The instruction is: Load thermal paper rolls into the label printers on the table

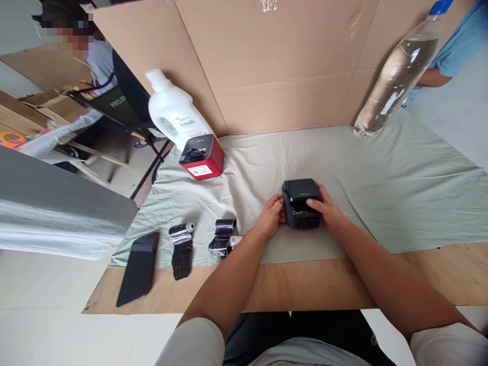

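A small black printer-like device (302, 190) with a lid on top stands on the cloth in front of me. My left hand (272, 215) grips its left side, fingers bent against the lower edge. On the other side, my right hand (328, 209) wraps round the right wall, its thumb resting on the front near the lid's edge. The lid looks slightly raised above a dark gap. Left of my forearm lie a roll of shiny black film (182, 251), partly unrolled, and another black film roll (225, 227) with a pale piece beside it, partly hidden by my arm.
A red and black box-shaped device (208, 161) stands before a white jug (179, 112). A phone (138, 269) lies at the front left. A clear bottle (398, 84) leans at the back right. Cardboard (290, 66) walls the rear. Other people are at both sides.
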Motion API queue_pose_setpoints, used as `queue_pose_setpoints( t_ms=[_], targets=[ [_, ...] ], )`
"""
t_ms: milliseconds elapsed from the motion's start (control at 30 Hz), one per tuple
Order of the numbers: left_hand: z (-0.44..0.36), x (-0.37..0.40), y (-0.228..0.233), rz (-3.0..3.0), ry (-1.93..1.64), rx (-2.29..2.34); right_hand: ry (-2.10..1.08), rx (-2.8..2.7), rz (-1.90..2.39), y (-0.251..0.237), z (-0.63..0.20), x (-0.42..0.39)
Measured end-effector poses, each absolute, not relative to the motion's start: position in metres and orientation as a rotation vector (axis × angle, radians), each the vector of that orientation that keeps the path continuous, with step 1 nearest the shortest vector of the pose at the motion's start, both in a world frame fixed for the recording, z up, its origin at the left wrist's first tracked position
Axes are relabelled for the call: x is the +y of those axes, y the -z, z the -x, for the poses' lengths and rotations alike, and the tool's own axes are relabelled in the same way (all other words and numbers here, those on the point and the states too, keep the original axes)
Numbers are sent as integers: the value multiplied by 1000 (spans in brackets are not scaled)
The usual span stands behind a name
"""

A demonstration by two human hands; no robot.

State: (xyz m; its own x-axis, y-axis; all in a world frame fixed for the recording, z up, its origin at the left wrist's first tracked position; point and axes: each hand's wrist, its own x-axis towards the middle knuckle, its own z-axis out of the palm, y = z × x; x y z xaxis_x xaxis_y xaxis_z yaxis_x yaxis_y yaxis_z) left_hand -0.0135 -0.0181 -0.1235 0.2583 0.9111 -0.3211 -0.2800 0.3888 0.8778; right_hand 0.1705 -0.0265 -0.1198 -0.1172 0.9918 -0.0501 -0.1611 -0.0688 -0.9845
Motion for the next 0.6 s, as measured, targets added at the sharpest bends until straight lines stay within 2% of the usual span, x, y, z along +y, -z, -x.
queue_pose_setpoints(
  t_ms=[333,600],
  targets=[
    [12,-31,123,-915,-780,980,-935,-1222,1441,121,-178,-16],
    [13,-33,114,-1365,-920,1429,-721,-1527,1641,123,-173,-20]
  ],
)
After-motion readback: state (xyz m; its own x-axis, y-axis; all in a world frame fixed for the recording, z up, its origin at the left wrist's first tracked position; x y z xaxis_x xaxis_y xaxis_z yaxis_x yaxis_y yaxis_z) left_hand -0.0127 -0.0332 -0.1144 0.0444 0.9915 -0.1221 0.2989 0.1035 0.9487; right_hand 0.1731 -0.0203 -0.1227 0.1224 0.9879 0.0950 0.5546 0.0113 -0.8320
